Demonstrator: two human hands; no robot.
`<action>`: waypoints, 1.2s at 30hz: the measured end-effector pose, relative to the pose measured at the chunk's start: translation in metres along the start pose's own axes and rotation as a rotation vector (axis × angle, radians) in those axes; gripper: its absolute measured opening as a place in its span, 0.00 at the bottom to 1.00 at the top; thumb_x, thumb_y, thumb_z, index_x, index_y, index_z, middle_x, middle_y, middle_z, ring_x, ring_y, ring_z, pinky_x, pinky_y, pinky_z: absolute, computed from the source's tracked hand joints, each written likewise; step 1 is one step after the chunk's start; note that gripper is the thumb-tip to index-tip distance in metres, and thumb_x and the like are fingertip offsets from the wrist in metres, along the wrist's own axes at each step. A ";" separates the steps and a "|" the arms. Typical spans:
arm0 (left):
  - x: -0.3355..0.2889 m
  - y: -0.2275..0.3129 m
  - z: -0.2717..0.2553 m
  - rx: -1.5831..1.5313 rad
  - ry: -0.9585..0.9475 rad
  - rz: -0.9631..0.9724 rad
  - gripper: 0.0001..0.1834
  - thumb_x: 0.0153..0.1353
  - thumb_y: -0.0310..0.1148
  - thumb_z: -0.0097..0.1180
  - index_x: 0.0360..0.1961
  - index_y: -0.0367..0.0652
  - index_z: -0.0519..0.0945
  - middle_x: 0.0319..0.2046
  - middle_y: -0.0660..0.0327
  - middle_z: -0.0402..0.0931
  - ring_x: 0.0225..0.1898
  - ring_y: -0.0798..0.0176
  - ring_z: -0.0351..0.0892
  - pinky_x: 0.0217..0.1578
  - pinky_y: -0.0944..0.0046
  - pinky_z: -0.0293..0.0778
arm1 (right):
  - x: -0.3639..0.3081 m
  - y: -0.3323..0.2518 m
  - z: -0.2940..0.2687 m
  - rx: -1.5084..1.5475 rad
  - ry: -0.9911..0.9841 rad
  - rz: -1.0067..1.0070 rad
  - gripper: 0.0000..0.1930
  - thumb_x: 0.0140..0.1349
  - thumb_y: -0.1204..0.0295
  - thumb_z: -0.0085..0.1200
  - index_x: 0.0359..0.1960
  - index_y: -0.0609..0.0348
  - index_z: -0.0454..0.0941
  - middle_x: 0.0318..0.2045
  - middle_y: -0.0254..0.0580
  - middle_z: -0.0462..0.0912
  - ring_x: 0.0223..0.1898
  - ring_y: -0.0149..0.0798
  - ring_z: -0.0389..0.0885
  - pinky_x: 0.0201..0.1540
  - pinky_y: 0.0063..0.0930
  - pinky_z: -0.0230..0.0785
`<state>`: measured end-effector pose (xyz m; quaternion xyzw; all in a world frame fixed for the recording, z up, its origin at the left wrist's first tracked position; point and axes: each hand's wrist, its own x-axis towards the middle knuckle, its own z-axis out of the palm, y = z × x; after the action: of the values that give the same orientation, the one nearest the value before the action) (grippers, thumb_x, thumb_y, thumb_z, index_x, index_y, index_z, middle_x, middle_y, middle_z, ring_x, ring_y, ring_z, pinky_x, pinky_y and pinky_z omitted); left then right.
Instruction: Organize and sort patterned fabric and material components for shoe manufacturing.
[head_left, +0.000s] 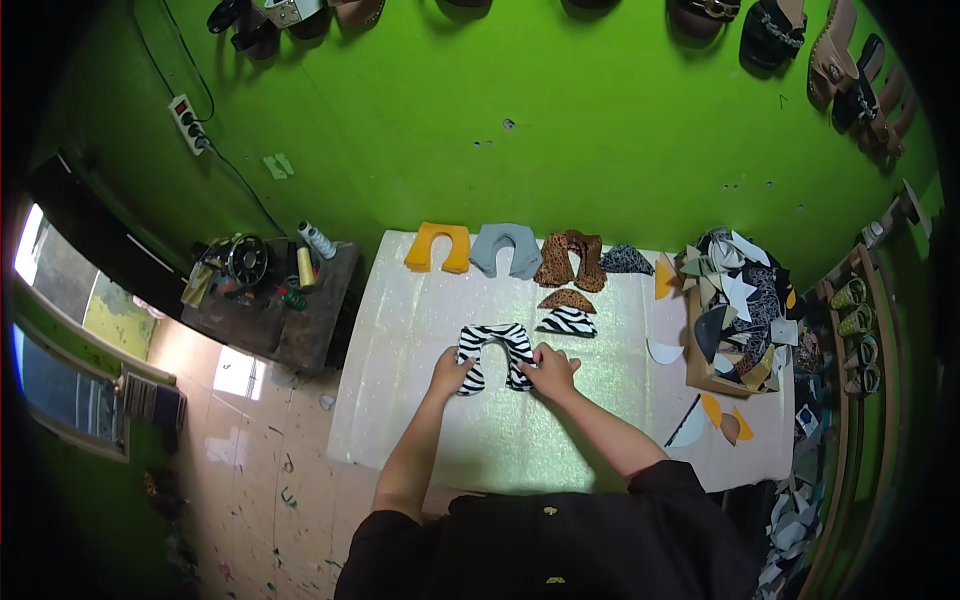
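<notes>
We see the zebra-striped arch (pixel 497 333) lying near the middle of the pale worktop (pixel 370 395), its curve toward the green wall and its two legs toward the body. Our left hand (pixel 456 370) appears to pinch the left leg along its outer edge; our right hand (pixel 552 372) closes on the right leg, thumb on top.

To handle it well, we would grip both legs lightly and evenly, keep the arch flat, and line up any layers by their outer edges before letting go. Pulling the legs apart could distort the curve, and squeezing one side harder could skew it. The orange arches (pixel 437 233), grey arches (pixel 489 240) and brown spotted arches (pixel 555 265) along the far edge give us a fair pattern for tidy alignment. We would also keep our wrists clear of the striped half-round piece (pixel 567 321) just beyond.

Our fingertips beneath the legs are hidden, so we cannot tell how firm the grip is, nor whether the arch is one piece or several. Scraps overlap in the box (pixel 712 377), covering one another. Along the top, some sandals (pixel 697 18) are cut off, and small items on the dark side table (pixel 265 335) blur together.
</notes>
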<state>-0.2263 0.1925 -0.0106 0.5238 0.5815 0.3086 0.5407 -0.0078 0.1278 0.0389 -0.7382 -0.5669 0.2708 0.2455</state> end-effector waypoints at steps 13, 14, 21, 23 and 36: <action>0.148 -0.002 0.004 0.188 -0.042 0.062 0.18 0.53 0.36 0.59 0.41 0.34 0.78 0.38 0.47 0.79 0.41 0.48 0.79 0.43 0.56 0.72 | 0.110 -0.039 0.009 -0.403 0.104 0.024 0.13 0.50 0.59 0.59 0.31 0.53 0.76 0.27 0.40 0.80 0.42 0.46 0.75 0.52 0.50 0.47; 0.152 0.007 0.009 0.214 -0.057 0.073 0.18 0.53 0.36 0.59 0.41 0.34 0.78 0.38 0.47 0.79 0.41 0.48 0.79 0.43 0.56 0.72 | 0.115 -0.035 0.006 -0.429 0.105 0.057 0.13 0.50 0.59 0.59 0.31 0.52 0.76 0.26 0.40 0.80 0.42 0.46 0.75 0.52 0.50 0.47; 0.140 0.033 0.009 0.427 0.086 0.173 0.20 0.50 0.36 0.61 0.42 0.36 0.78 0.39 0.47 0.78 0.43 0.45 0.76 0.45 0.53 0.70 | 0.104 -0.053 -0.010 -0.502 -0.051 0.080 0.13 0.53 0.59 0.54 0.36 0.51 0.78 0.32 0.40 0.81 0.48 0.44 0.68 0.51 0.49 0.46; 0.125 0.039 0.013 0.509 0.171 0.240 0.21 0.49 0.36 0.61 0.44 0.37 0.77 0.41 0.47 0.77 0.46 0.45 0.74 0.48 0.53 0.68 | 0.087 -0.060 -0.024 -0.343 0.011 -0.001 0.18 0.52 0.61 0.54 0.43 0.55 0.74 0.46 0.43 0.75 0.54 0.45 0.64 0.57 0.52 0.43; 0.061 0.110 0.112 0.916 -0.432 0.863 0.49 0.37 0.38 0.71 0.63 0.44 0.60 0.59 0.54 0.62 0.59 0.53 0.63 0.54 0.53 0.62 | 0.067 0.030 -0.072 -0.422 -0.118 0.034 0.44 0.35 0.61 0.70 0.58 0.52 0.63 0.48 0.41 0.74 0.52 0.43 0.72 0.56 0.56 0.48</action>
<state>-0.0817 0.2551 0.0472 0.9365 0.2704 0.1072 0.1957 0.0765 0.1813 0.0631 -0.7657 -0.6117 0.1931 0.0473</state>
